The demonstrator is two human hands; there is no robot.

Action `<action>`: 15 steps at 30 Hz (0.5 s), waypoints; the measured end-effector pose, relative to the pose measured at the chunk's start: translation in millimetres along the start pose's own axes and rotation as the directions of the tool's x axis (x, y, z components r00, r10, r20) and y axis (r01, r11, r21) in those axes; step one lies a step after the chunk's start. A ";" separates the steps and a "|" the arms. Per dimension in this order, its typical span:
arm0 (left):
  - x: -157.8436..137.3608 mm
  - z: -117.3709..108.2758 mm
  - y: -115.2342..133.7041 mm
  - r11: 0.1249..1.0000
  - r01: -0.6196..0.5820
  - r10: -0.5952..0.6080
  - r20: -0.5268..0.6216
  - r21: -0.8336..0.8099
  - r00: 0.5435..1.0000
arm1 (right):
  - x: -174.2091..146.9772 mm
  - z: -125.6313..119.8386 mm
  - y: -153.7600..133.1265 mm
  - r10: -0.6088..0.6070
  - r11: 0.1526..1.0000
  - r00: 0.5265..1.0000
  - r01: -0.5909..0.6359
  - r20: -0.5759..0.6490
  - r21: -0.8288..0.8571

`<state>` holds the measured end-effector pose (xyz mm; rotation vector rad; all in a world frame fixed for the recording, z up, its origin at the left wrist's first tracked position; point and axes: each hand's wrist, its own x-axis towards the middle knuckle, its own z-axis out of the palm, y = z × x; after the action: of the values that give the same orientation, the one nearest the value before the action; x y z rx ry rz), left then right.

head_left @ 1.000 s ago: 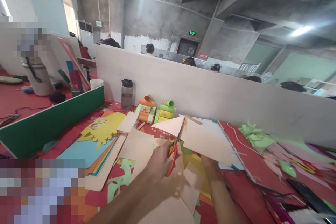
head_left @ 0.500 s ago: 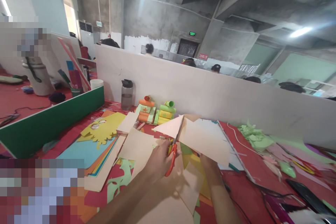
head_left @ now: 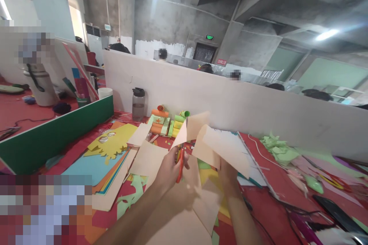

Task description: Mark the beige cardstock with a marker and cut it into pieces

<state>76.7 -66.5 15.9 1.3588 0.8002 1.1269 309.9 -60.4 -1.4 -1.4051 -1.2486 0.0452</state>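
Observation:
My left hand is closed around the red handles of a pair of scissors, its blades pointing away from me. A folded piece of cream paper stands up at the blades. Whether the fingers also pinch it, I cannot tell. My right hand grips a larger curved sheet of cream paper from below, and its fingers are partly hidden behind the sheet. A gap shows between the two pieces of paper. Under my hands lie more cream sheets.
Behind my hands stand an orange paper model, a green and yellow one and a water bottle. Coloured paper lies left, crumpled green paper and a black phone right. A white partition closes the back.
The smaller paper piece has come apart from the sheet in my right hand. My left hand and the scissors have moved a little left and turned more upright.

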 end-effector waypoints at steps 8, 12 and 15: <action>5.8 -8.2 -2.8 0.982 -0.061 0.057 -0.030 -0.179 0.998 | -1.0 16.4 -17.7 0.316 0.871 0.948 -0.268 -0.051 0.411; 4.4 -6.3 -1.1 0.973 -0.040 0.039 -0.007 -0.228 0.999 | -3.6 18.9 -26.7 0.240 0.908 0.970 -0.210 -0.038 0.363; 7.2 -4.0 -0.4 0.974 0.004 -0.034 -0.126 -0.228 0.991 | -5.3 20.8 -33.3 0.154 0.930 0.987 -0.157 0.034 0.333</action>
<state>75.3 -58.4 16.3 1.0938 0.7500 1.2608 273.2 -58.6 13.5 -1.2026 -1.0735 0.3568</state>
